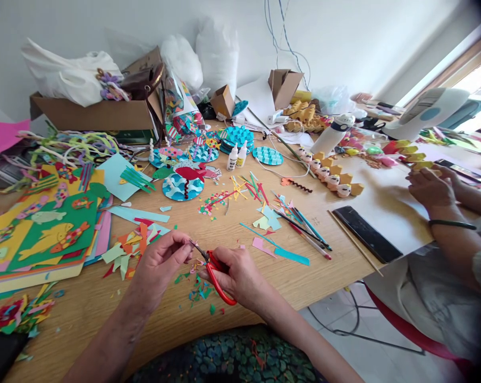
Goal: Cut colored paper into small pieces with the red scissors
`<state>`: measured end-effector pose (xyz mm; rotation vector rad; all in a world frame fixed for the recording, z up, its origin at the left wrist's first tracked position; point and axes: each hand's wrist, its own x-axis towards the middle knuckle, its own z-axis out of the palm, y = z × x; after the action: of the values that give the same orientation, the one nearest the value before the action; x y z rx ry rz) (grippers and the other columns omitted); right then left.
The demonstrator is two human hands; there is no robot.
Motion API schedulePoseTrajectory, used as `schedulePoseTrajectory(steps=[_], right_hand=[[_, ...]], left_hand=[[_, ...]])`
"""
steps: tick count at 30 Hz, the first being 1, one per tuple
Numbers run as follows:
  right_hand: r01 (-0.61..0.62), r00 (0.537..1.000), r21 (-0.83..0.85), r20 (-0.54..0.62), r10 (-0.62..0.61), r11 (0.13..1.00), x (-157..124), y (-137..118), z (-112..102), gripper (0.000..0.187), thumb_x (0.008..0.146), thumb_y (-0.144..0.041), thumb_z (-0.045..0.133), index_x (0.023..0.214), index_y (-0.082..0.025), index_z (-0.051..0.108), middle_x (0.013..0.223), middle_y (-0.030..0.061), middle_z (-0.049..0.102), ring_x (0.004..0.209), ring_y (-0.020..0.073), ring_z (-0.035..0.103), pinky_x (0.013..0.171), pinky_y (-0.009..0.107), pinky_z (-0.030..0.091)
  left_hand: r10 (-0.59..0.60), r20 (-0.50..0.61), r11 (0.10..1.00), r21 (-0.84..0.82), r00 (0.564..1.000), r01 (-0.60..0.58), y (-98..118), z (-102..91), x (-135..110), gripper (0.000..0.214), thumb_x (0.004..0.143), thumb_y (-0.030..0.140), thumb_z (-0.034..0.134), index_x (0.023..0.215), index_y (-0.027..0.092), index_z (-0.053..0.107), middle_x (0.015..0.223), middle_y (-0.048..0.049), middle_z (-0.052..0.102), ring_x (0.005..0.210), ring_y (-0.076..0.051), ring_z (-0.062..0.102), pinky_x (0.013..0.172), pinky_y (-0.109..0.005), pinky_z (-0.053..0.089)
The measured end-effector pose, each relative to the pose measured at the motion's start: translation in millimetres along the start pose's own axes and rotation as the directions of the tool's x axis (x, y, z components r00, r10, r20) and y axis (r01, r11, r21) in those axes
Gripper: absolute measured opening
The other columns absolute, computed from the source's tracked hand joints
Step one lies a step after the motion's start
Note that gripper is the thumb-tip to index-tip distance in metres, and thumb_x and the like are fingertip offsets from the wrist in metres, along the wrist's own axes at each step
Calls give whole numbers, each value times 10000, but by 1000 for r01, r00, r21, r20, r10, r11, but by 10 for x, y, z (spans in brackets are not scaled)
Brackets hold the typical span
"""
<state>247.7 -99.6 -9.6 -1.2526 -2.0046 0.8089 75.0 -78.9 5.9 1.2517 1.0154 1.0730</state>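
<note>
My right hand (242, 274) grips small scissors with red handles (213, 275), their blades pointing up and left. At the blade tips, my left hand (160, 264) is closed in a pinch; whatever lies between its fingertips is too small to make out. Tiny green, blue and red paper clippings (202, 288) lie on the table below the scissors. Left of my left hand is a heap of orange and pale green paper scraps (124, 255). Beyond both hands sits a round blue wave-patterned disc (172, 189) with a dark twisted strip on it.
Coloured paper sheets with fish cutouts (60, 234) are stacked at left. Glue bottles (232, 158), pencils (304, 226), a black phone (365, 234) and a white bottle (331, 135) stand or lie farther off. At right, another person's hands (431, 186) hold a yellow piece.
</note>
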Motion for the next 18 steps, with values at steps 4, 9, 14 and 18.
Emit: schedulePoseTrajectory(steps=[4,9,14,18], right_hand=[[-13,1000,7,12,12,1000,-1,-8,-10,413,813,-486,512,579,-176,372,496,-66,337,441,47,288,459,175,213],[-19,1000,8,21,19,1000,1,-18,-4,426,814,-506,497,569,-175,391,489,-61,345,431,49,291,439,176,207],[-22,999,-19,31,22,1000,2,-36,-9,399,807,-478,520,575,-175,402,491,-61,355,435,51,306,456,179,226],[-37,998,-18,56,38,999,3,-63,-19,362,804,-443,537,597,-178,403,509,-62,373,448,55,316,462,179,230]], left_hand=[[-3,-9,1000,18,1000,3,9,-1,-7,53,777,222,584,758,205,630,680,35,562,648,-88,516,617,-172,430],[-9,-42,998,61,999,11,39,-8,-20,65,764,240,586,750,188,622,657,23,560,630,-104,519,595,-192,432],[-33,-55,993,111,998,39,101,-9,-23,69,743,248,590,731,188,622,611,22,560,593,-108,519,541,-188,420],[-69,-54,989,127,996,75,113,-6,-26,77,707,260,612,729,188,629,597,18,562,582,-122,528,528,-203,432]])
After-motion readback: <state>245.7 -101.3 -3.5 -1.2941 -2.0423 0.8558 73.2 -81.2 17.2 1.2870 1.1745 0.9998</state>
